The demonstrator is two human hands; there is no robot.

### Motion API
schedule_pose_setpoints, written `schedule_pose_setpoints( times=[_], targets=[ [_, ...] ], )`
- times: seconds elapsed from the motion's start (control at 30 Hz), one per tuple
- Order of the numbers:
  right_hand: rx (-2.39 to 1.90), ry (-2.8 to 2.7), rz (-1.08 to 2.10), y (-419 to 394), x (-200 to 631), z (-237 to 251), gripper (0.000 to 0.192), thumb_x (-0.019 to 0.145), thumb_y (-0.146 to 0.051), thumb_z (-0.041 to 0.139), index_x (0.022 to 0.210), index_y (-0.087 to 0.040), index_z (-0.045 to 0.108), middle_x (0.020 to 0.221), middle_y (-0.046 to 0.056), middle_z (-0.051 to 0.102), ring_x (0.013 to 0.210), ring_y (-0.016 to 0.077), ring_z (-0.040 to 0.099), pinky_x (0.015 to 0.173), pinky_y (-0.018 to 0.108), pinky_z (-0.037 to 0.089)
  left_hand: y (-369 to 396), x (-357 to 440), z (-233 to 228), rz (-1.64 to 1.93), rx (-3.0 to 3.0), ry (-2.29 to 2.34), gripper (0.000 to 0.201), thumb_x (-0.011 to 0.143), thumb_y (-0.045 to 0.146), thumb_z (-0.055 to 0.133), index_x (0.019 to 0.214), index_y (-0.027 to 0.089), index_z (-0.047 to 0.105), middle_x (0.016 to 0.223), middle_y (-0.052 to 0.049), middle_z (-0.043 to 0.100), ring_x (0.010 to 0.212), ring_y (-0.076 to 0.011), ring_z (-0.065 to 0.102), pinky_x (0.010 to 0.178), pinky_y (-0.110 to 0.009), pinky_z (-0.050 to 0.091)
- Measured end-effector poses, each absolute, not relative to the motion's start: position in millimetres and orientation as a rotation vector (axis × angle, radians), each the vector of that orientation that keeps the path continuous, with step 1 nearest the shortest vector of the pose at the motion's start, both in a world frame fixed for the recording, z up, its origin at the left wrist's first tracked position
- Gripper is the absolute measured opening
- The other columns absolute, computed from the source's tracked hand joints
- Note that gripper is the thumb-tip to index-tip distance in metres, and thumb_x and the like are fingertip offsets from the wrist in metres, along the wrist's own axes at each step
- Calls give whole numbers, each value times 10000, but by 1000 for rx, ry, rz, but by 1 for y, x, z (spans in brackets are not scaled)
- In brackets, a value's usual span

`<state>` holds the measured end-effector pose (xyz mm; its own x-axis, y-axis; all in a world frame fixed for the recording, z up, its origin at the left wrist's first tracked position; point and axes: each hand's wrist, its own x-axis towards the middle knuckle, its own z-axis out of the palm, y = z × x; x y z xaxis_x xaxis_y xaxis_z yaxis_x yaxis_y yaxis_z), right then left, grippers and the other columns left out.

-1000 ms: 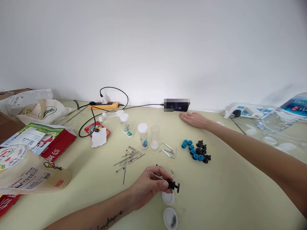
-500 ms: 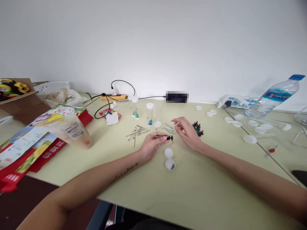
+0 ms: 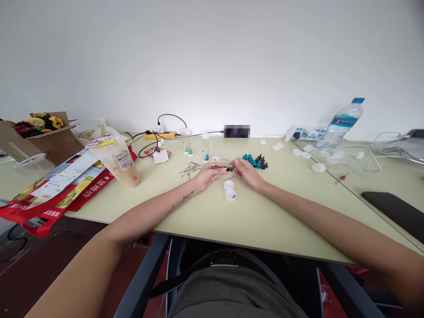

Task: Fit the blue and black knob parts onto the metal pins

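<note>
The small black plastic knob-shaped part (image 3: 229,168) sits between both hands above the table: the left hand (image 3: 208,173), at its 9 o'clock, pinches it with a thin metal pin (image 3: 217,167); the right hand (image 3: 245,172), at 3 o'clock, touches it with curled fingertips.

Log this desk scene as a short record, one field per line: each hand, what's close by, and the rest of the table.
left hand: pinches a thin metal pin with a small black part on its tip
right hand: fingers meet the black part
nearby: two white caps, pile of pins, blue and black parts
rest: water bottle, drink cup, phone
</note>
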<state>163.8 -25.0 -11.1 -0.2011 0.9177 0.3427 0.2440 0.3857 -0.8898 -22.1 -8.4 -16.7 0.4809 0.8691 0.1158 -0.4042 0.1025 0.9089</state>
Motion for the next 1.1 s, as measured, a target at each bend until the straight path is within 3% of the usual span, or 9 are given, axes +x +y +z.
schedule_pose_setpoints(
  times=[0.2,0.47,0.77,1.1],
  targets=[
    [-960,-1786,929,-30,164,-8,387,856,-552,438,933,-200,581,710,14,530,661,161,505,662,308,439,-10,-22,-16,1012,1086,537,269,591,114,768,847,107,684,835,-49,694,791,-151,660,974,-366,432],
    [-921,-1835,874,-28,165,-10,318,871,-482,457,915,-195,590,726,11,552,672,157,520,662,303,440,-9,-21,-17,1014,1084,521,273,593,122,771,852,104,687,870,-55,697,813,-152,657,978,-356,427],
    [-926,-1862,911,-31,164,-10,303,787,-423,599,995,-203,606,948,46,635,816,178,573,760,337,463,-11,-21,-15,1028,1083,511,243,599,120,766,828,107,685,894,-64,691,850,-148,644,992,-356,404],
    [-908,-1792,935,-29,166,-9,260,768,-412,613,905,-191,601,805,18,605,680,147,519,661,310,439,-9,-21,-18,1014,1122,547,359,587,160,784,924,123,665,837,-61,688,852,-158,644,955,-354,428]
  ],
)
